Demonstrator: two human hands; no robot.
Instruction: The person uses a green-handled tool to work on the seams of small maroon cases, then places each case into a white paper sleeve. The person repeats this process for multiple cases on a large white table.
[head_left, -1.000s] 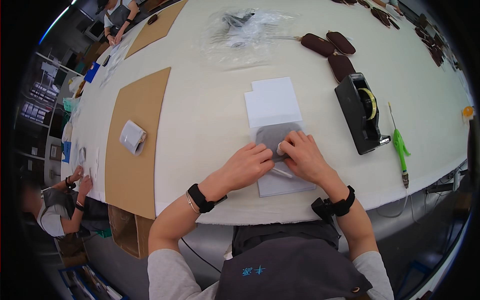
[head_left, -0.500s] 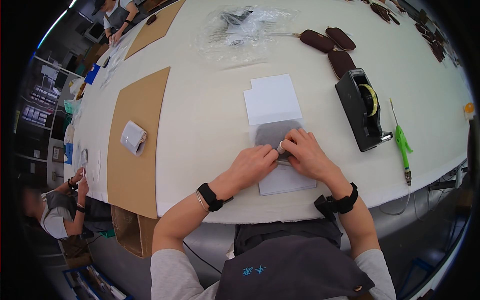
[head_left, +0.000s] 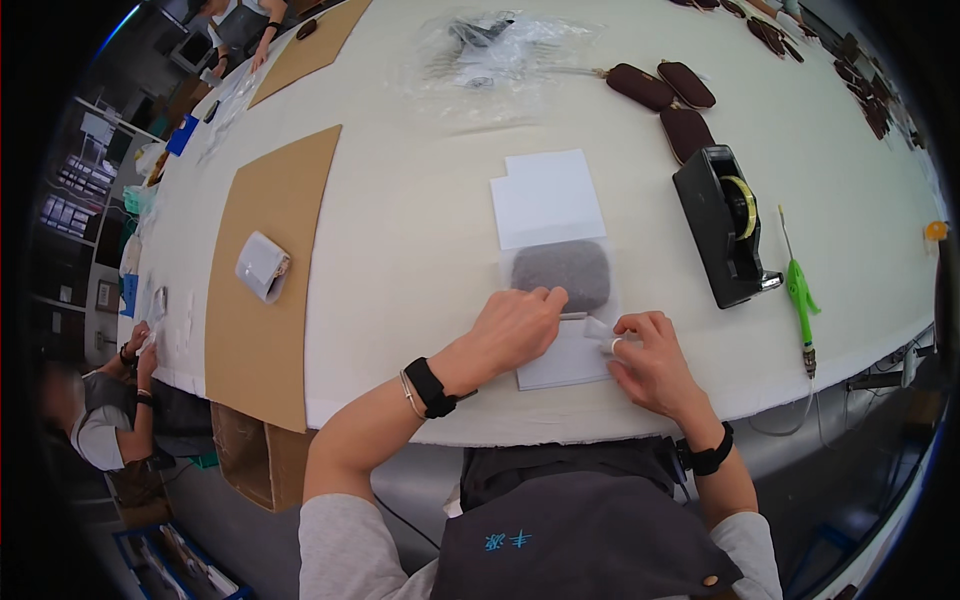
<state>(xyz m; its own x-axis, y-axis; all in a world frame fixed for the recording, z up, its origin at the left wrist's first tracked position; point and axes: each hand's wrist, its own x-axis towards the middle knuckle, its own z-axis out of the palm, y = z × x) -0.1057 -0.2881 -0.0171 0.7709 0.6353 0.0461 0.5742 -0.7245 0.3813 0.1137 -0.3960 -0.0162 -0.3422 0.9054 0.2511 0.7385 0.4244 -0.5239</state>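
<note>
A flat dark rounded pouch [head_left: 562, 275] lies under a translucent white wrapping sheet [head_left: 507, 272]. My left hand [head_left: 515, 328] is closed at the pouch's near edge, its bent fingers on the wrapping sheet; their grip is partly hidden. To the right, my right hand [head_left: 652, 365] has curled fingers at a lifted, crumpled corner of that sheet, seemingly pinching it. One right finger has a white band near its tip. Beyond the pouch lie white papers [head_left: 550, 200], and more white paper [head_left: 562, 362] extends beneath my hands.
Right of the pouch stand a black tape dispenser [head_left: 722, 235] and a green hand tool [head_left: 800, 290] with a hose. Several dark brown pouches [head_left: 640, 87] and clear plastic bags [head_left: 480, 75] lie farther off. Cardboard [head_left: 270, 310] with a wrapped item [head_left: 263, 267] is left. Two co-workers sit leftward.
My right hand has moved right and toward me, away from my left hand, uncovering more of the pouch and a raised sheet corner. My left hand stays near the pouch's lower edge.
</note>
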